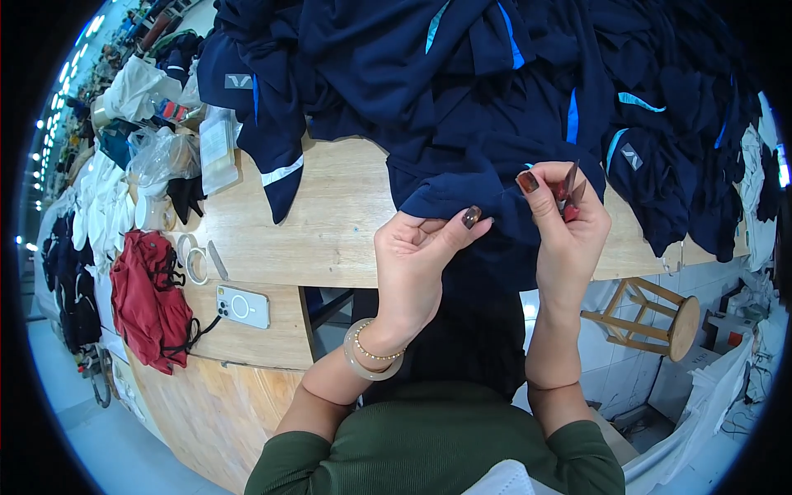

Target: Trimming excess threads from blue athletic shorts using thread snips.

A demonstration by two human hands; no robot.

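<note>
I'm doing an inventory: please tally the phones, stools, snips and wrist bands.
Silvery rectangular phone: 1
Round wooden stool: 1
Pointed metal snips, in right hand: 1
Wrist bands (translucent bangle, gold beaded bracelet): 2
Total: 5

Garment pile [371,74] is lying across table's [330,239] far side — phone [243,306] is lying left, tape rolls [189,268] beyond it, cloth bundle [148,301] farther left — stool [683,328] is sitting right, past near edge.

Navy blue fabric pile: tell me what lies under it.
The pale wood-grained tabletop shows beneath the near edge of the navy blue fabric pile; anything else underneath is covered and cannot be seen.
</note>
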